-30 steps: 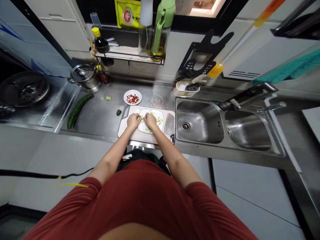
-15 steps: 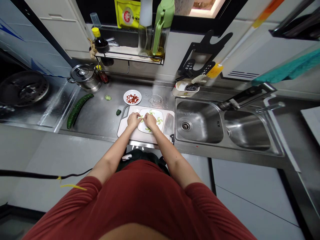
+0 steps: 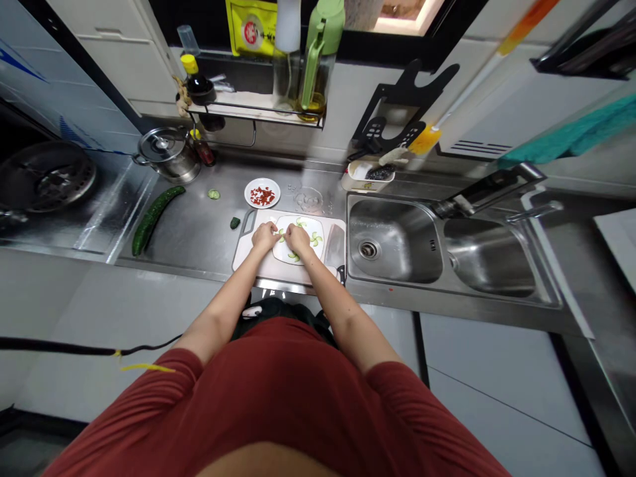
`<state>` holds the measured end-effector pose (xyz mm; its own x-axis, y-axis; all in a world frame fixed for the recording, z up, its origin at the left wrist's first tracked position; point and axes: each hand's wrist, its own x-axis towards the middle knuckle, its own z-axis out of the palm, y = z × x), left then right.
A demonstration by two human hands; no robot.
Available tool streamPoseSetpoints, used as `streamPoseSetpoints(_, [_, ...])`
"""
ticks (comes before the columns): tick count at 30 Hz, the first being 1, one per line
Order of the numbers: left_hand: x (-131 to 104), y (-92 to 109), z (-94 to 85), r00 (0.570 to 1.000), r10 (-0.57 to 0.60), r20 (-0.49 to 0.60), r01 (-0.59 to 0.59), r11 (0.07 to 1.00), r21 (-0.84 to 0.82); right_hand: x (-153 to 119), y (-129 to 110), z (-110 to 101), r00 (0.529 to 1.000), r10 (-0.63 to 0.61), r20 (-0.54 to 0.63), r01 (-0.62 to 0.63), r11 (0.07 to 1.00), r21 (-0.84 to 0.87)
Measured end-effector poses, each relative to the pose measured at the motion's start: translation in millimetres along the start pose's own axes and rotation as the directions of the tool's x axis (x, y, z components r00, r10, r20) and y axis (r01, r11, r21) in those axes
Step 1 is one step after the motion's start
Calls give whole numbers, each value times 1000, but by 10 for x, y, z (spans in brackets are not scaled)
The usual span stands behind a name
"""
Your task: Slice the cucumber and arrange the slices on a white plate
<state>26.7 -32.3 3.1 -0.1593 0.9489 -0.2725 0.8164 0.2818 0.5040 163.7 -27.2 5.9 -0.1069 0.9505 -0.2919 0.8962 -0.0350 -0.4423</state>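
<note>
Centrally in the frame, the left hand (image 3: 265,236) and the right hand (image 3: 297,240) are positioned close together over a white plate (image 3: 284,254). The fingers of both hands are curled inward, with the fingertips directed toward each other at the left part of the plate. Whether the fingertips pinch a slice or only touch one cannot be determined at this scale.

Pale green slices (image 3: 317,239) are arranged on the plate in small clusters: one near its upper edge, one at its right, one at its lower edge, and one at the left beside the fingertips. The plate rests on a light cutting board (image 3: 243,257), also at frame center. A knife (image 3: 336,242) lies along the right side of the board, its dark handle toward the lower right corner.

Above the board in the frame, a round dish (image 3: 247,194) contains red pieces (image 3: 262,197). Left of the board, a dark green end piece (image 3: 235,223) lies on the metal counter (image 3: 199,232); further up and left are some thin slices (image 3: 213,194). A long cucumber (image 3: 154,220) lies at center left, below a lidded pot (image 3: 171,159). A double-basin sink (image 3: 397,248) occupies the right of center.
</note>
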Motion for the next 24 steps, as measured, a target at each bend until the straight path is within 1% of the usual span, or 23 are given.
streamPoseSetpoints(3, [9,19,-11,1000,-19,11,19,1000,6,-4,-9,-7,1000,8,11,-8,1000,0])
streamPoseSetpoints(8, [8,46,-32,999,-29,29,29,1000,-6,-17,-3,-4,1000,-10,-6,10,1000,6])
streamPoseSetpoints(10, [17,24,-30,999,-12,33,13,1000,-26,-18,14,4,1000,-17,-16,17,1000,11])
streamPoseSetpoints(13, [46,-44,-12,999,13,34,-10,995,-98,-13,46,15,999,-30,-31,31,999,27])
streamPoseSetpoints(16, [63,-98,7,1000,26,-2,-26,990,-140,-9,65,23,998,-43,-50,45,998,35])
streamPoseSetpoints(20, [32,-79,20,995,73,-64,-77,994,-72,-21,48,17,999,-31,-37,32,999,24])
streamPoseSetpoints(24, [-3,-23,29,995,60,-76,-62,998,-13,-53,17,0,999,-29,-30,29,1000,7])
